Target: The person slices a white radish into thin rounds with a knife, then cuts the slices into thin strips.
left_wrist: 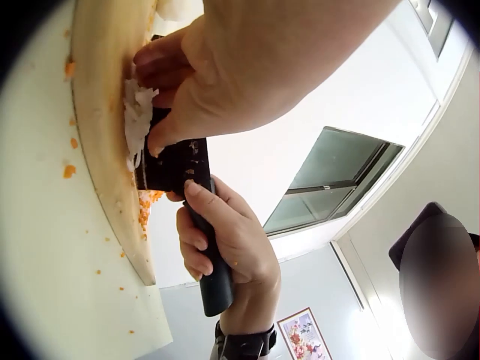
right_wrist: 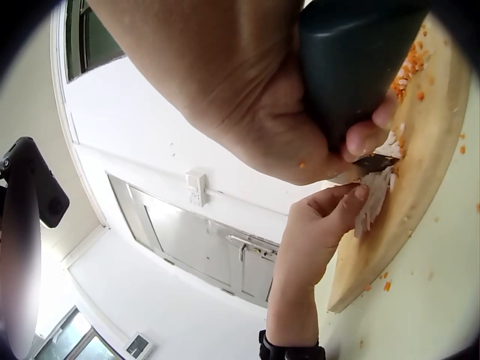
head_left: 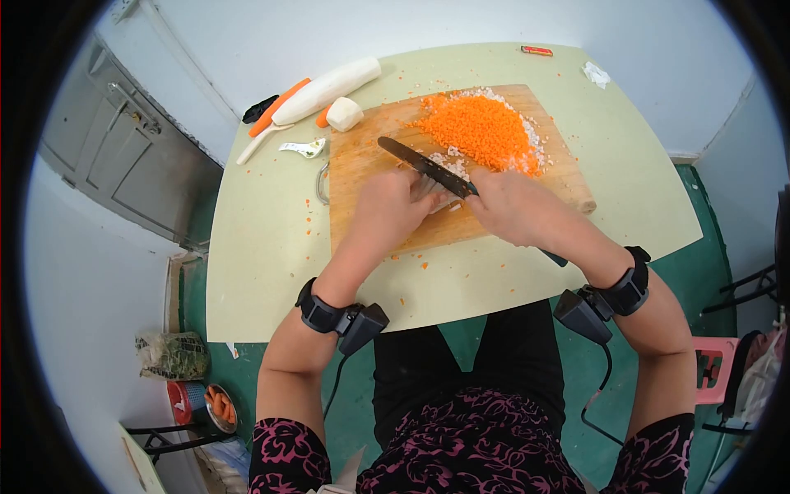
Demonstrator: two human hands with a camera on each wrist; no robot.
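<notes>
On the wooden cutting board (head_left: 354, 156), my left hand (head_left: 385, 212) holds down thin white strips (left_wrist: 138, 120), thumb and fingertips bent against them. My right hand (head_left: 518, 206) grips the dark handle (left_wrist: 214, 262) of a knife (head_left: 418, 162), whose broad blade lies right beside the left fingers. In the right wrist view the left hand (right_wrist: 307, 240) pinches the strips (right_wrist: 371, 199) below the blade edge. Chopped orange pieces (head_left: 481, 128) form a heap farther back on the board, with white bits around its edge and near the blade.
Behind the board at the left lie a long white radish (head_left: 325, 90), a carrot (head_left: 280, 107), a peeler (head_left: 257, 146), a cut white piece (head_left: 344, 114) and a white spoon (head_left: 304, 148). A red lighter (head_left: 536, 51) and crumpled tissue (head_left: 597, 75) are at the back right.
</notes>
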